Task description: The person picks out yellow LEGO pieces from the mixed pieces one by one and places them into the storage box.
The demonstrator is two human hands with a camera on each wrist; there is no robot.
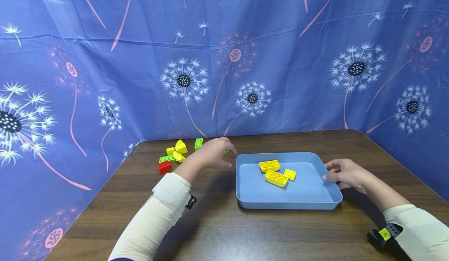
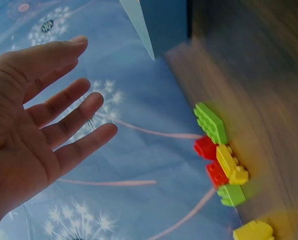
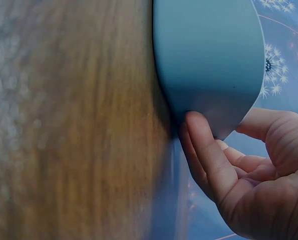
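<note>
Beyond both hands hangs a blue cloth (image 1: 298,58), below them lies the table (image 1: 210,229), and between them is the tray (image 1: 252,194). The right hand (image 1: 349,174) pinches the tray's wall on its side — thumb inside, fingers outside — while the left hand (image 1: 212,153), fingers loosely spread, holds nothing just beside the opposite wall. Left of the left hand sit mixed bricks (image 1: 165,167); between the hands, inside the tray, lie 3 yellow bricks (image 1: 276,178).

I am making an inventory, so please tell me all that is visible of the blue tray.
The tray is light blue, shallow and rectangular, with rounded corners and low walls; it looks like smooth plastic. It sits open side up on the table, with three yellow bricks inside. The right hand grips its right wall.
</note>
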